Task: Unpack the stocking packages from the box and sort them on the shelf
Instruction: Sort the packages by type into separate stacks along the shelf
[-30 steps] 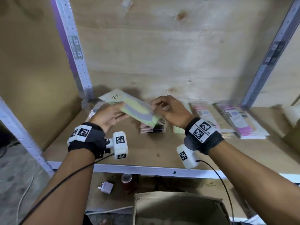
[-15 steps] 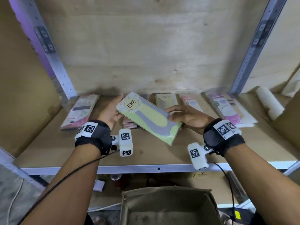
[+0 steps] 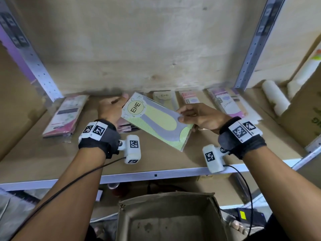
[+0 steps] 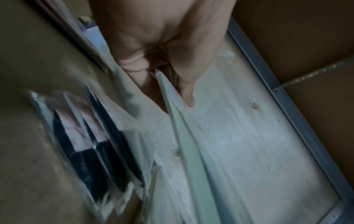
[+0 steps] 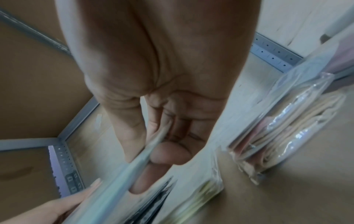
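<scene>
A flat green-and-yellow stocking package [image 3: 156, 120] marked ENE hangs tilted just above the wooden shelf [image 3: 52, 153]. My left hand [image 3: 119, 105] grips its far left end, thumb on top and fingers underneath, as the left wrist view shows along the package's edge [image 4: 182, 136]. My right hand [image 3: 182, 117] pinches the right long edge; the right wrist view has the thumb [image 5: 132, 136] over the thin package edge [image 5: 118, 171]. A dark-and-pink stack [image 3: 126, 127] lies under it. The open cardboard box [image 3: 170, 218] stands below the shelf, and what shows of its inside is bare.
Along the shelf's back lie a pink package [image 3: 66, 115] at left, another ENE package [image 3: 164, 98], a pink one [image 3: 191, 99] and a purple-pink pile [image 3: 225, 103]. A white roll [image 3: 276, 100] lies at far right. Metal uprights [image 3: 251, 46] frame the bay.
The package has turned so its printed ENE face points up and has come a little toward me. Both hands keep hold of it; my head view has dropped and shifted.
</scene>
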`<state>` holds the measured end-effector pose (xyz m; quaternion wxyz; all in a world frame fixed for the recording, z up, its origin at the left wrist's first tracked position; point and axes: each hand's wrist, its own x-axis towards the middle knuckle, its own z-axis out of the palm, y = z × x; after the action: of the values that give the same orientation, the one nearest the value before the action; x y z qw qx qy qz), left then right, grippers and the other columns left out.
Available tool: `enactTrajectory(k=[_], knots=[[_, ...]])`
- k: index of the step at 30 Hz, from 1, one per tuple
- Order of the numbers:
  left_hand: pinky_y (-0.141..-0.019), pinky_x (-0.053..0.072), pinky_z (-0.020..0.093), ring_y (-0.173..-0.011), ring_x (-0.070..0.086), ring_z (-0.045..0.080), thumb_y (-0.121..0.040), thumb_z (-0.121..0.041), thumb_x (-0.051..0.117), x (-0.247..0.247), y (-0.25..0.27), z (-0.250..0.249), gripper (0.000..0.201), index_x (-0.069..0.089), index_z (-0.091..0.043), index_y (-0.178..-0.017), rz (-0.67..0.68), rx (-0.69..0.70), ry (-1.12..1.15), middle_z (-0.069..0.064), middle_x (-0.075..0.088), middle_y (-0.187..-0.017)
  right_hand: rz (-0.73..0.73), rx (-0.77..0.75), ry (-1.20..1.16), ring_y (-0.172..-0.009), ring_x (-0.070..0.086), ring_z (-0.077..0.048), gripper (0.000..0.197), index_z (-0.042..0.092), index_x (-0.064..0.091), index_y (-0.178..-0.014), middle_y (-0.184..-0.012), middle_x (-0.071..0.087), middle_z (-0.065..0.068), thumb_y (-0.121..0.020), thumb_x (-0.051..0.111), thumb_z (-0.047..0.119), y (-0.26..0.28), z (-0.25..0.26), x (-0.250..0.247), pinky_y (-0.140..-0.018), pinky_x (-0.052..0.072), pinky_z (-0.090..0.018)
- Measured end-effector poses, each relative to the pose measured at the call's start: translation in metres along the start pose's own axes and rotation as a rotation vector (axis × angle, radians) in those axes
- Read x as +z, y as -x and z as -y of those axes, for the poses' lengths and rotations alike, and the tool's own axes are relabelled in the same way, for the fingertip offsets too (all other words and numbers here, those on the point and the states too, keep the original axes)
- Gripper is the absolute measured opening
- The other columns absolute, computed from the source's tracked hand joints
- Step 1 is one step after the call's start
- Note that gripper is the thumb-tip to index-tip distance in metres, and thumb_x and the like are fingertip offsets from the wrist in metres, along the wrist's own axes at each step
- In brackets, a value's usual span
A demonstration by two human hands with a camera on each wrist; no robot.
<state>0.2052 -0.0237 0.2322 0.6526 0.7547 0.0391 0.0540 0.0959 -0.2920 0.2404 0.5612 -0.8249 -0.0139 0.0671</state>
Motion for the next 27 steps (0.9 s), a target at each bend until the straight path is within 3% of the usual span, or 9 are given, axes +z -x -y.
enactTrajectory(k=[3,6,8,10,13,16,20,23,27], knots=[[-0.081,0.062,0.040,-0.082,0.077,0.022,-0.088,-0.039,0.072,0.001,0.000,0.002,0.031,0.076,-0.010,-0.097,0.021,-0.043,0.071,0.007,0.079,-0.092,0.007,-0.008,-0.009,-0.077,0.055,-0.013,0.016,0.015,0.065,-0.107,-0.091,0.058,-0.006,-0.092,0.067,0.015,0.003,-0.001,-0.001,-0.053,0.051,-0.026],[-0.063,0.061,0.029,-0.079,0.076,0.017,-0.090,-0.042,0.069,0.003,0.005,0.004,0.033,0.072,-0.010,-0.099,0.104,-0.166,0.246,0.010,0.078,-0.099,-0.009,0.014,-0.070,-0.077,0.052,-0.019,0.016,0.015,0.066,-0.106,-0.088,0.059,-0.005,-0.090,0.068,0.013,0.003,-0.001,-0.002,-0.050,0.049,-0.025],[-0.064,0.060,0.025,-0.090,0.075,0.015,-0.091,-0.050,0.062,0.003,0.007,0.002,0.047,0.067,-0.010,-0.116,0.240,-0.265,0.438,0.010,0.075,-0.111,-0.053,0.024,-0.160,-0.079,0.053,-0.027,0.026,0.008,0.064,-0.114,-0.095,0.065,-0.012,-0.089,0.070,0.011,0.003,0.001,-0.005,-0.049,0.050,-0.025],[-0.071,0.061,0.027,-0.100,0.074,0.020,-0.089,-0.061,0.058,0.004,0.010,0.002,0.064,0.061,-0.008,-0.124,0.377,-0.309,0.505,0.013,0.073,-0.115,-0.112,0.040,-0.264,-0.077,0.055,-0.033,0.033,0.003,0.062,-0.118,-0.102,0.069,-0.013,-0.087,0.071,0.011,0.003,0.001,-0.008,-0.052,0.053,-0.027],[-0.074,0.061,0.031,-0.099,0.074,0.028,-0.084,-0.061,0.065,0.013,0.021,0.003,0.065,0.061,-0.007,-0.121,0.549,-0.301,0.379,0.016,0.073,-0.111,-0.159,0.016,-0.389,-0.067,0.054,-0.024,0.023,0.004,0.061,-0.106,-0.098,0.064,-0.016,-0.086,0.071,0.004,0.002,0.002,-0.004,-0.062,0.053,-0.035],[-0.075,0.061,0.030,-0.096,0.074,0.029,-0.083,-0.037,0.078,0.025,0.036,0.006,0.049,0.066,-0.004,-0.117,0.678,-0.203,0.184,0.017,0.075,-0.109,-0.230,0.032,-0.383,-0.060,0.044,-0.017,0.024,0.007,0.058,-0.102,-0.088,0.058,-0.015,-0.084,0.072,0.002,-0.001,0.001,0.003,-0.068,0.041,-0.039],[-0.069,0.060,0.025,-0.079,0.075,0.019,-0.081,-0.013,0.080,0.032,0.044,0.009,0.029,0.070,-0.006,-0.107,0.620,-0.117,0.086,0.015,0.075,-0.100,-0.297,0.074,-0.373,-0.050,0.052,-0.009,0.021,0.009,0.058,-0.097,-0.070,0.061,0.000,-0.083,0.074,0.003,-0.002,0.001,0.007,-0.060,0.047,-0.032],[-0.065,0.060,0.022,-0.069,0.073,0.013,-0.081,-0.008,0.080,0.037,0.044,0.009,0.034,0.068,-0.001,-0.112,0.556,-0.076,0.053,0.015,0.074,-0.093,-0.328,0.120,-0.350,-0.060,0.056,-0.015,0.026,0.008,0.058,-0.102,-0.082,0.061,-0.006,-0.082,0.075,0.005,-0.005,-0.001,0.008,-0.046,0.048,-0.023],[-0.060,0.057,0.019,-0.063,0.073,0.011,-0.081,-0.005,0.079,0.046,0.039,0.005,0.033,0.069,0.002,-0.111,0.460,-0.033,0.023,0.014,0.073,-0.087,-0.343,0.151,-0.313,-0.057,0.055,-0.013,0.024,0.005,0.062,-0.100,-0.078,0.060,-0.008,-0.080,0.071,-0.005,-0.014,0.000,0.001,-0.049,0.051,-0.022]])
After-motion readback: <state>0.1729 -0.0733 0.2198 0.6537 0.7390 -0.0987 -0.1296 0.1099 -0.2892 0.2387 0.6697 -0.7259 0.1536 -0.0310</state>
